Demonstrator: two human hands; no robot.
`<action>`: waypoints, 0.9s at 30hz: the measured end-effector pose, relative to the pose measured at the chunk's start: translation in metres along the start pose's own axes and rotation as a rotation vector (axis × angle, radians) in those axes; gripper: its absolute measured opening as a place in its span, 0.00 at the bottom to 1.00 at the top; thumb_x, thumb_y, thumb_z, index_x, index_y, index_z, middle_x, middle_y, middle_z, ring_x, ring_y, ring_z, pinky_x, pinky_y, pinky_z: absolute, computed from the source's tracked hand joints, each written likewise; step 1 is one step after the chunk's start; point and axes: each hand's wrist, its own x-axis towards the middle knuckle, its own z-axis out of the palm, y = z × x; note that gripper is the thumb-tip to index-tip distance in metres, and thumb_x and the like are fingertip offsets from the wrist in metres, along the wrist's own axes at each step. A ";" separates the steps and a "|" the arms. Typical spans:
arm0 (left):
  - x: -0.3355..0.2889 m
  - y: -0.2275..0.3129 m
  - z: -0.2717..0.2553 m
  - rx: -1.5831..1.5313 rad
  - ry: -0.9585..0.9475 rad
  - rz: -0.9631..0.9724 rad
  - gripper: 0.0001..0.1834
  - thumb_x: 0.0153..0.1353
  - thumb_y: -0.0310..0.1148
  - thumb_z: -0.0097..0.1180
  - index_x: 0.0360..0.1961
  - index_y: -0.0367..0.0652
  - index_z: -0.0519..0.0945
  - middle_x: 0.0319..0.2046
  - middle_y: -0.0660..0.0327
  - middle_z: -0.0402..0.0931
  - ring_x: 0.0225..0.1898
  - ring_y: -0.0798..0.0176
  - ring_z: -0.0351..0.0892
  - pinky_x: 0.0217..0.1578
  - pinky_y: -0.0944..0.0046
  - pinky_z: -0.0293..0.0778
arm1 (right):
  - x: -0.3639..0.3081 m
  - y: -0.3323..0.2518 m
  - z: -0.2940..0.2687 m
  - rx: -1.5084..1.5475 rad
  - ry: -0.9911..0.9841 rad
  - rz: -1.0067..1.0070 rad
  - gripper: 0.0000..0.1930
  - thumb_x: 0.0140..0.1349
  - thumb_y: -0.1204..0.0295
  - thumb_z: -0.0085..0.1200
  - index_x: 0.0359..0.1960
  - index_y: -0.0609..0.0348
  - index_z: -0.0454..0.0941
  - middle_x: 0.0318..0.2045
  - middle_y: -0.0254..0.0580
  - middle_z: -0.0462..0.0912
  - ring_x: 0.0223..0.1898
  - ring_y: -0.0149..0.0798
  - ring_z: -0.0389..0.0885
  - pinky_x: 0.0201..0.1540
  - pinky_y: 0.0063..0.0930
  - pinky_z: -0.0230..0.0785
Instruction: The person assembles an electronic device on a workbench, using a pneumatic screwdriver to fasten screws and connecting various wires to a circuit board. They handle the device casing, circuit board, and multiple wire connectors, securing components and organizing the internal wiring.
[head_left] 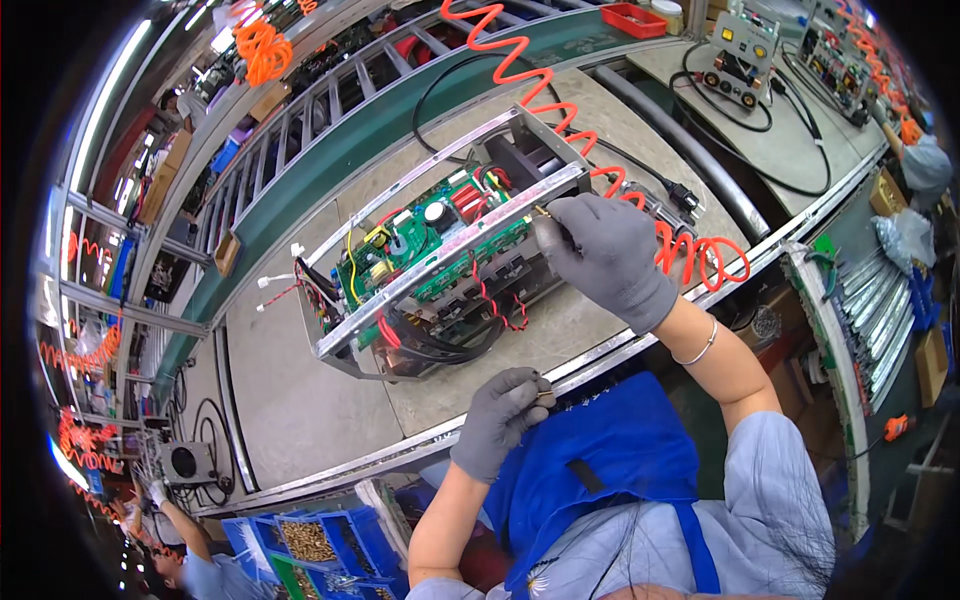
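Your right hand in a grey glove (605,255) hides part of the right end of the silver metal frame with a green circuit board (430,225), which lies on the grey bench top (290,370) in front of you; its fingers are bent narrow there, but whether they grip something, I cannot tell. Your left hand in a grey glove (497,420), nearer, pinches a small brass-coloured piece (545,394), too small to make out. The orange coiled hose (525,74) passes behind your right hand. Farther left runs a green-edged roller conveyor (262,226).
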 end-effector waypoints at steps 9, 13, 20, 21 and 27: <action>-0.015 0.020 0.012 0.038 -0.156 0.039 0.28 0.61 0.32 0.60 0.60 0.34 0.69 0.46 0.53 0.77 0.45 0.61 0.81 0.42 0.66 0.79 | 0.025 0.001 -0.014 0.139 -0.155 0.250 0.22 0.47 0.62 0.72 0.40 0.55 0.77 0.25 0.36 0.79 0.24 0.35 0.80 0.29 0.29 0.72; -0.025 0.023 0.017 0.048 -0.072 0.171 0.24 0.63 0.32 0.59 0.59 0.33 0.71 0.44 0.53 0.79 0.41 0.60 0.84 0.36 0.69 0.81 | 0.026 -0.011 -0.012 0.093 -0.122 0.102 0.25 0.46 0.65 0.73 0.46 0.54 0.77 0.28 0.37 0.79 0.24 0.34 0.79 0.28 0.29 0.71; -0.026 0.042 0.023 0.009 0.158 0.628 0.14 0.63 0.31 0.61 0.45 0.33 0.80 0.36 0.57 0.82 0.36 0.67 0.83 0.37 0.69 0.80 | -0.005 -0.105 -0.043 0.126 -0.524 -0.422 0.16 0.51 0.64 0.66 0.39 0.55 0.78 0.28 0.36 0.77 0.30 0.39 0.78 0.32 0.33 0.70; -0.023 0.038 0.025 -0.016 0.188 0.689 0.10 0.64 0.28 0.61 0.42 0.33 0.81 0.33 0.59 0.83 0.34 0.70 0.82 0.38 0.70 0.80 | -0.009 -0.110 -0.040 0.072 -0.529 -0.443 0.14 0.52 0.64 0.65 0.38 0.56 0.78 0.28 0.36 0.77 0.30 0.40 0.78 0.33 0.34 0.70; -0.028 0.031 0.019 0.094 0.285 0.855 0.10 0.64 0.32 0.61 0.40 0.35 0.82 0.31 0.60 0.83 0.33 0.71 0.82 0.36 0.70 0.79 | -0.013 -0.127 -0.031 -0.048 -0.588 -0.483 0.10 0.54 0.66 0.62 0.33 0.55 0.76 0.25 0.36 0.73 0.28 0.40 0.77 0.31 0.36 0.70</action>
